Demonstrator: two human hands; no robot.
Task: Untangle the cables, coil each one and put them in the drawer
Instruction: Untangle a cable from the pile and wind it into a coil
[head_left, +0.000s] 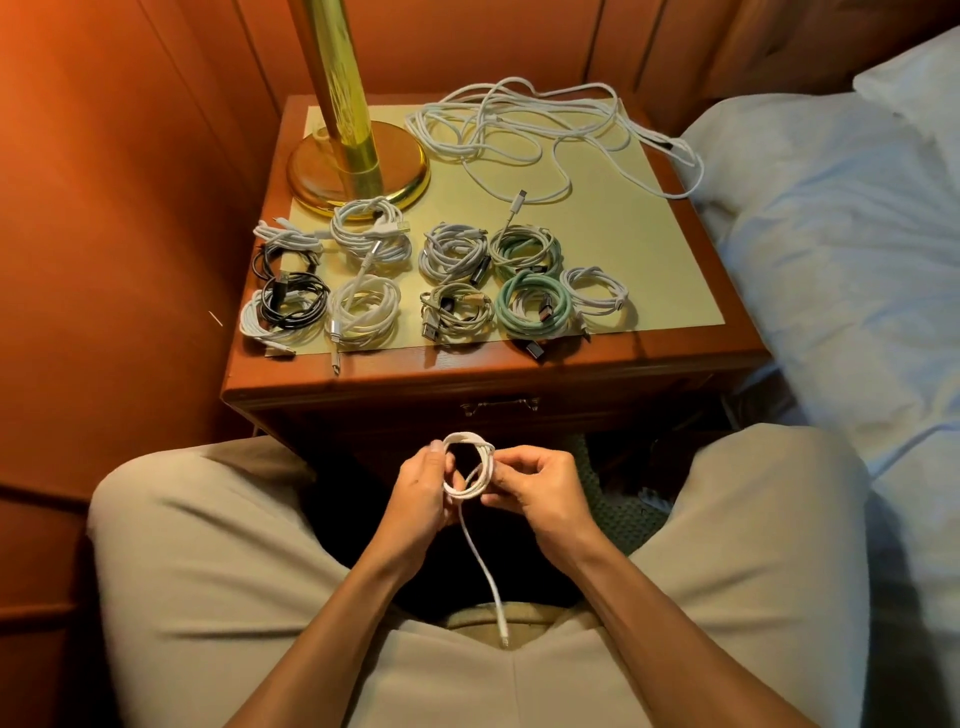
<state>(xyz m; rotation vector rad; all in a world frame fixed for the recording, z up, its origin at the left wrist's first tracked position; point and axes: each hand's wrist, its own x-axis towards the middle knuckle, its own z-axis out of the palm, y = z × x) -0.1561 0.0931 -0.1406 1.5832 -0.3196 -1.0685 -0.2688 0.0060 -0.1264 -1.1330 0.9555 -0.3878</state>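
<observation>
white cable (470, 470) half-coiled above the lap, tail dangling; coiled cables (441, 283) on nightstand

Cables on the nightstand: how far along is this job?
Done: roughly ten coiled cables lie in rows on the nightstand. In hand: the left hand and right hand hold a white cable, mostly looped, its tail hanging loose. Left: the white tangle by the lamp, and stowing everything; the drawer looks shut.
</observation>
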